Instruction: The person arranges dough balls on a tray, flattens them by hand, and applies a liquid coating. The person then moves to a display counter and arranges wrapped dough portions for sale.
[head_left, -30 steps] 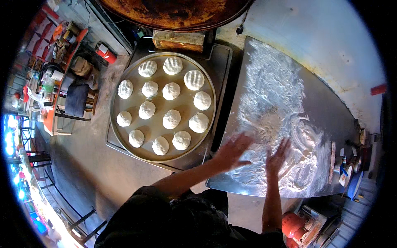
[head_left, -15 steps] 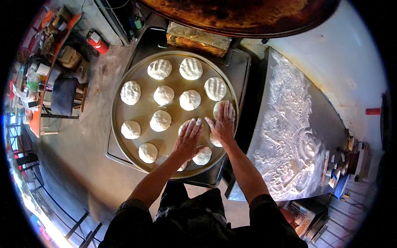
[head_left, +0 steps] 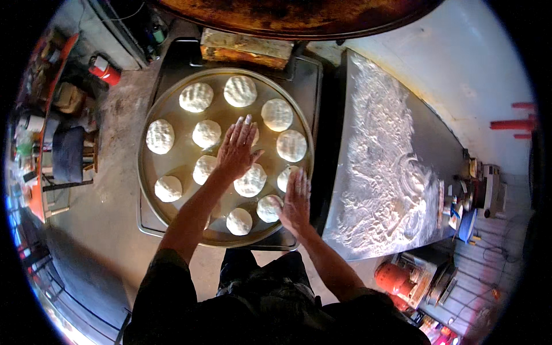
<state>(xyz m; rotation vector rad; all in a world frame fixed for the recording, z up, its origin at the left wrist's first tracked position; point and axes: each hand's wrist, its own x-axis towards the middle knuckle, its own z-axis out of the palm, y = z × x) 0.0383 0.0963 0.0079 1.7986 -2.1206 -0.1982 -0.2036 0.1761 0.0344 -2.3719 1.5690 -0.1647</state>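
Note:
A large round metal tray [head_left: 184,154] holds several pale, flour-dusted dough rounds. My left hand [head_left: 236,150] lies flat with fingers stretched over the middle of the tray, partly covering one dough round [head_left: 256,137]. Just below its thumb is a wider, flattened dough round [head_left: 250,181]. My right hand [head_left: 296,208] is flat too, its fingertips on a dough round [head_left: 286,178] by the tray's right rim and its thumb side against another round [head_left: 268,209]. Finger-like ridges mark the far dough rounds [head_left: 196,97]. My left forearm hides part of the lower-left tray.
Right of the tray, past a dark gap, stands a metal table [head_left: 428,129] thickly spread with flour [head_left: 374,172]. A dark, browned round pan [head_left: 299,17] overhangs the far edge. A fire extinguisher [head_left: 104,72] and chair [head_left: 68,154] stand left; an orange cylinder [head_left: 394,279] lower right.
My left hand has moved away from me to a farther dough round; my right has come nearer along the right rim. The rounds they left look flatter. The whole view has shifted.

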